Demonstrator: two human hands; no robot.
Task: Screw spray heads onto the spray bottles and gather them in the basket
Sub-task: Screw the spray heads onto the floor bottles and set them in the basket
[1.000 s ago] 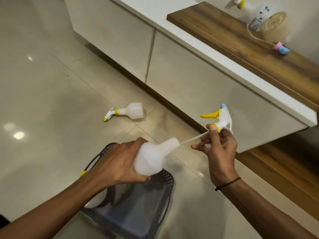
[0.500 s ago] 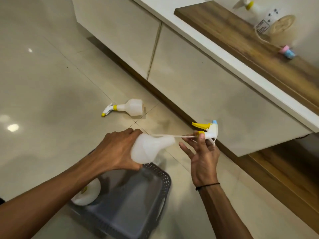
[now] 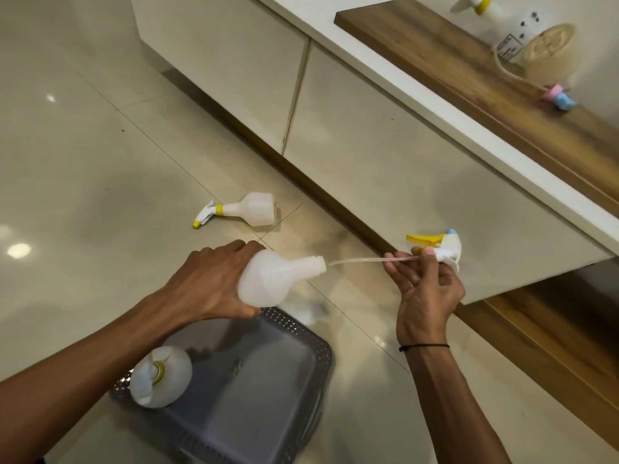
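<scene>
My left hand (image 3: 207, 283) grips a white, headless spray bottle (image 3: 274, 279) lying sideways above the grey perforated basket (image 3: 321, 360). My right hand (image 3: 425, 286) pinches a white spray head (image 3: 445, 249) with a yellow trigger and blue nozzle. Its clear dip tube (image 3: 365, 261) points at the bottle's open neck, the tip just outside it. One assembled bottle (image 3: 160, 376) stands in the basket's left corner. Another assembled bottle (image 3: 248, 211) lies on the floor beyond.
Glossy beige floor tiles surround the basket. A white cabinet (image 3: 368, 155) runs diagonally on the right, topped by a wooden shelf (image 3: 469, 72) carrying a spray bottle (image 3: 502, 25), a twine spool (image 3: 546, 51) and a pink-blue nozzle piece (image 3: 559, 97).
The spray head has dropped from raised and tilted to level with the bottle neck. The dip tube, partly inside the neck a moment ago, now sits just outside it. The view has shifted.
</scene>
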